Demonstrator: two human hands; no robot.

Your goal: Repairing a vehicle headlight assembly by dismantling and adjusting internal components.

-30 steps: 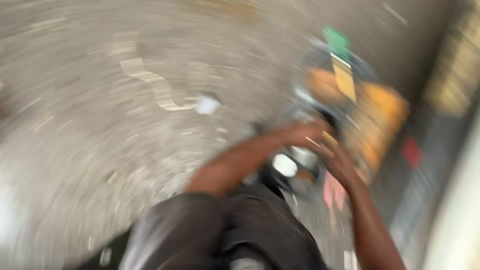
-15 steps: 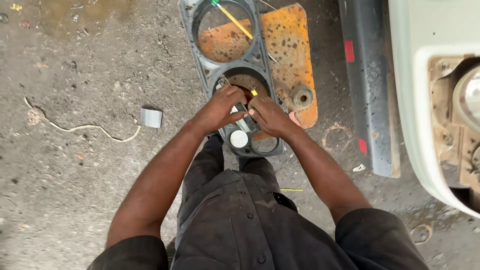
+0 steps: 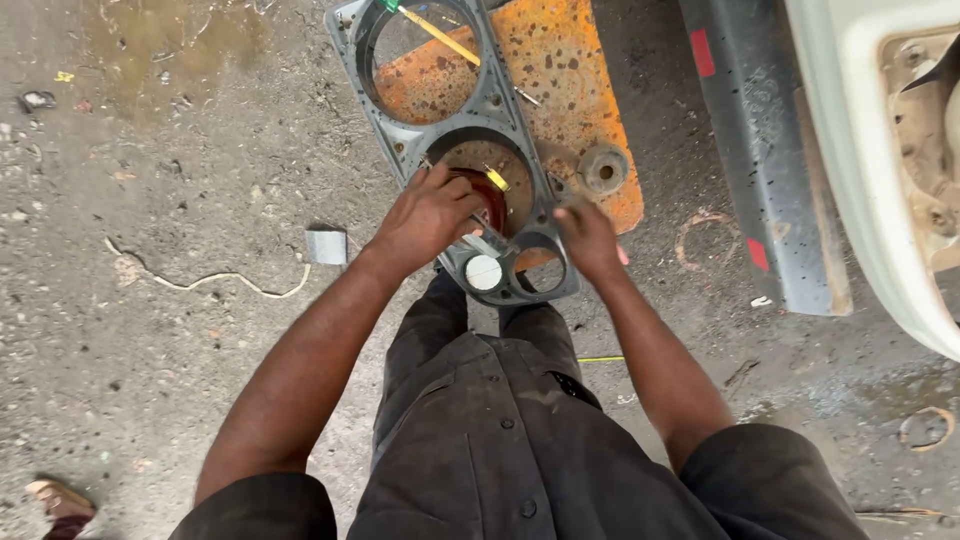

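Note:
A grey metal lamp frame [image 3: 520, 150] with round openings lies on a rusty orange plate [image 3: 570, 90] on the ground. My left hand [image 3: 425, 220] rests on the frame's lower left side, fingers curled around a dark red round piece [image 3: 487, 195] and a small tool in the middle opening. My right hand [image 3: 590, 240] touches the frame's right edge near the small lower openings, fingers loosely bent. A white round cap [image 3: 483, 272] sits in the lower left small opening. A yellow-handled screwdriver [image 3: 435, 30] lies across the top opening.
A dark bumper bar [image 3: 760, 150] with red marks and a white vehicle body [image 3: 880, 150] stand at the right. A small grey block [image 3: 326, 246] and a pale cord [image 3: 200, 282] lie on the dirt at the left. A sandal [image 3: 60, 497] shows bottom left.
The view has steadied after a blurred swing. My right hand has moved off the middle opening to the frame's right edge; my left hand stays at the red piece.

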